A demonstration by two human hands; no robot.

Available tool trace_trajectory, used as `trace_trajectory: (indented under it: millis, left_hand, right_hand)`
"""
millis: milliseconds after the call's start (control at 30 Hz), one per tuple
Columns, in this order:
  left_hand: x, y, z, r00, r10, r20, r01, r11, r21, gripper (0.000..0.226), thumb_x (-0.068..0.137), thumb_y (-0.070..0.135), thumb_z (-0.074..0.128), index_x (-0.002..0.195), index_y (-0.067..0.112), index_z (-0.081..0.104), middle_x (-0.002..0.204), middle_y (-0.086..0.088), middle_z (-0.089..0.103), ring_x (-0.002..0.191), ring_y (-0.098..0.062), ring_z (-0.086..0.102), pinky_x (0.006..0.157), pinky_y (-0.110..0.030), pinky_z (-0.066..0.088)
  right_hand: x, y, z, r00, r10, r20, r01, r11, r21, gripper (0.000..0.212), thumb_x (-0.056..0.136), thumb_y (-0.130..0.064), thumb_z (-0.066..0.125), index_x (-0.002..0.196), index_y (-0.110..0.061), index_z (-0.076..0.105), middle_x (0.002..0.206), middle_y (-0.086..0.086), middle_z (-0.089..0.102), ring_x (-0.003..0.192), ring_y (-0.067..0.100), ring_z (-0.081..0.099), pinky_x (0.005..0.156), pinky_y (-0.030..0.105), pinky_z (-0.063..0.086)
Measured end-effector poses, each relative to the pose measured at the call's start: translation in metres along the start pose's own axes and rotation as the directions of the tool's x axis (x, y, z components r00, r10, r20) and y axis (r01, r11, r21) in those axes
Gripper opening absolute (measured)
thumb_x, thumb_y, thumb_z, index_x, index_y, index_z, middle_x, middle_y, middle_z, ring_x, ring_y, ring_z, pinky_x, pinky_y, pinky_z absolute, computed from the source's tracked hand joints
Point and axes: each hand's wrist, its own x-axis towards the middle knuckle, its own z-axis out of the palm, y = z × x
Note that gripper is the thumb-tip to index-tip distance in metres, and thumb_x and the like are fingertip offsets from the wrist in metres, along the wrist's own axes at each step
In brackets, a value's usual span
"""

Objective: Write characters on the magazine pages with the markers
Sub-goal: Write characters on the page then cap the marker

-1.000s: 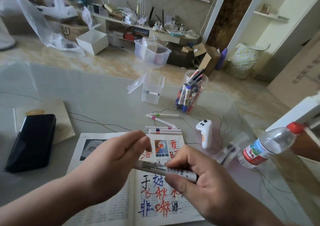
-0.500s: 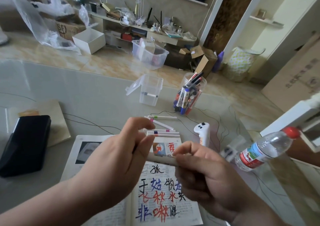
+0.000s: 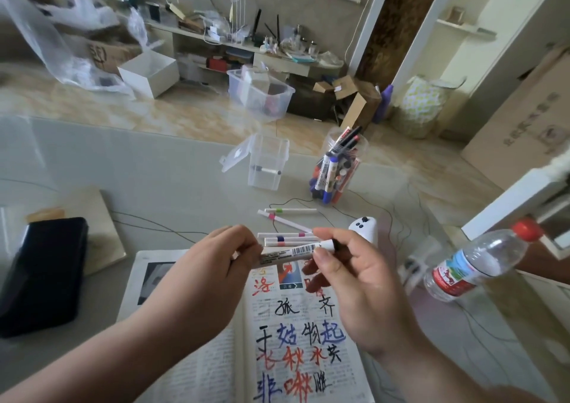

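Note:
An open magazine lies at the table's near edge, its right page covered with black, blue and red handwritten characters. Above it I hold a white marker with a barcode label, level across both hands. My left hand grips its left end. My right hand pinches the right end near the dark tip between thumb and fingers. Several thin white markers lie on the table just beyond the magazine. A clear jar of markers stands farther back.
A black phone rests on a notebook at left. A small clear lidded box stands mid-table. A white controller and a tilted water bottle sit at right. Thin cables cross the table.
Both hands rose slightly with the marker. My right hand shifted from wrapping the barrel to pinching its right end, and the dark tip now shows.

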Motion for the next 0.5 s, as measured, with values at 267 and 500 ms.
trace_trajectory:
  millis: [267,500]
  left_hand:
    - [0.027,0.004,-0.007,0.979,-0.043,-0.199,0.039,0.999,-0.028,0.035,0.102,0.034,0.047,0.071,0.019,0.047,0.068,0.005,0.052,0.072,0.0,0.049,0.064,-0.009,0.038]
    - [0.038,0.019,-0.006,0.992,0.001,-0.128,-0.02,0.99,-0.141,0.051,0.092,0.043,0.06,0.052,0.019,0.036,0.044,0.01,0.04,0.043,-0.01,0.038,0.047,-0.02,0.035]
  right_hand:
    - [0.068,-0.023,-0.014,0.94,-0.32,-0.118,0.294,0.936,-0.192,0.022,0.093,-0.002,0.066,0.103,-0.02,0.057,0.08,0.012,0.072,0.065,0.023,0.071,0.053,0.029,0.056]
    - [0.196,-0.034,-0.083,0.688,-0.612,-0.391,0.312,0.735,-0.602,0.019,0.089,-0.026,0.067,0.106,-0.018,0.065,0.084,0.007,0.073,0.073,0.02,0.071,0.071,0.021,0.055]
